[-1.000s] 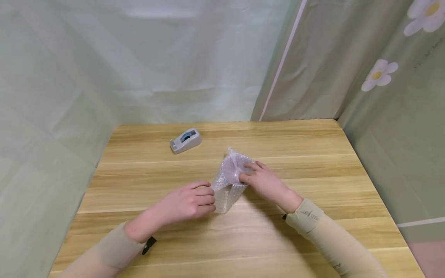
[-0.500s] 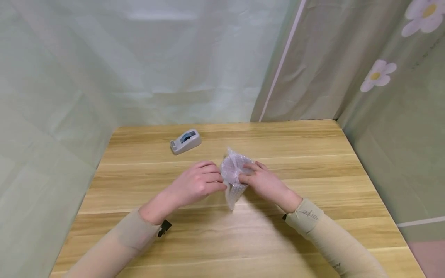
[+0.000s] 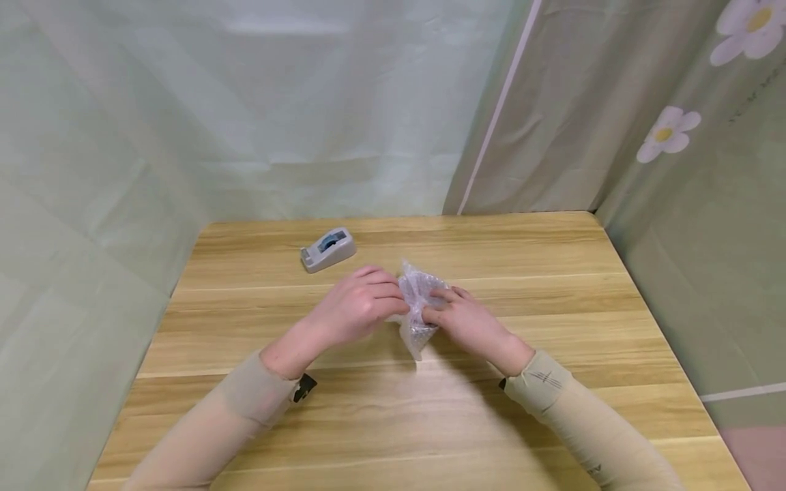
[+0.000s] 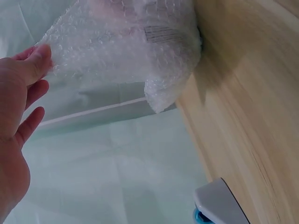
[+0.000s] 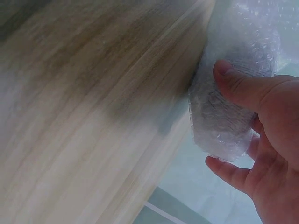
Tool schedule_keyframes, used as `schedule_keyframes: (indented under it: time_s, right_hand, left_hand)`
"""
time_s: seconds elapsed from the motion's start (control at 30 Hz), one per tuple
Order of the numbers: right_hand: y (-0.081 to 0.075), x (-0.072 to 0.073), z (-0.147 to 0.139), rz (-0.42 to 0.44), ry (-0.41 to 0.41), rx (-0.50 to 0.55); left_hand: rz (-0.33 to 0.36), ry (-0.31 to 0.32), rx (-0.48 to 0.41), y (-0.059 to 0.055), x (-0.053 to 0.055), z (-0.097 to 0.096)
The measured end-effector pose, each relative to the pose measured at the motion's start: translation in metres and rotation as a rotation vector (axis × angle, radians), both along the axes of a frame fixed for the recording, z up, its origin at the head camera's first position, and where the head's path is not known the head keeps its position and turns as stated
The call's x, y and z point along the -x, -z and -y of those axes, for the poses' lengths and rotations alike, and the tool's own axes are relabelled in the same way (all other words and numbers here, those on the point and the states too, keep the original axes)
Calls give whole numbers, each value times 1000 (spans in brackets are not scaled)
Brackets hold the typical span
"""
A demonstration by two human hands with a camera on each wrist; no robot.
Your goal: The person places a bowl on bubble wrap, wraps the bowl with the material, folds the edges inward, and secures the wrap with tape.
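Observation:
A bundle of clear bubble wrap [image 3: 419, 286] stands on the wooden table, right of centre. Wrapped inside is an object with dark printed lines, seen through the film in the left wrist view; its kind is obscured. My left hand [image 3: 364, 304] pinches a free flap of the wrap [image 4: 98, 53] between thumb and fingertips, drawn out from the bundle. From the right, my right hand [image 3: 468, 326] holds the bundle, its fingers at the top in the head view. The right wrist view has the thumb [image 5: 233, 81] pressed on the wrapped side, other fingers around behind.
A grey tape dispenser [image 3: 328, 250] with a blue core sits behind and left of the bundle. The wooden table [image 3: 552, 266] ends at a pale green curtain [image 3: 344, 123] behind, with more curtain at both sides.
My left hand has moved away from me and to the right, bringing the free flap of bubble wrap up against the bundle. My right hand has stayed in place on it.

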State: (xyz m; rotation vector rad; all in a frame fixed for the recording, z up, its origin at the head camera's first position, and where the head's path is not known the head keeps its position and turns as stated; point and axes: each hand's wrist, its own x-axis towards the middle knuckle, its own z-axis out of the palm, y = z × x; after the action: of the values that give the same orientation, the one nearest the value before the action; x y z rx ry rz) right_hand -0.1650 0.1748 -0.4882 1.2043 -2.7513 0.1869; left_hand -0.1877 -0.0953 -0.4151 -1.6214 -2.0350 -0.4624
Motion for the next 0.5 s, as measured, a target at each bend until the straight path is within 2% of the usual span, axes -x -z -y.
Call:
schedule_keyframes:
  time_s: [0.5]
  right_hand:
    - [2, 1, 0, -22, -15, 14]
  left_hand:
    - [28, -19, -3, -4, 17, -9]
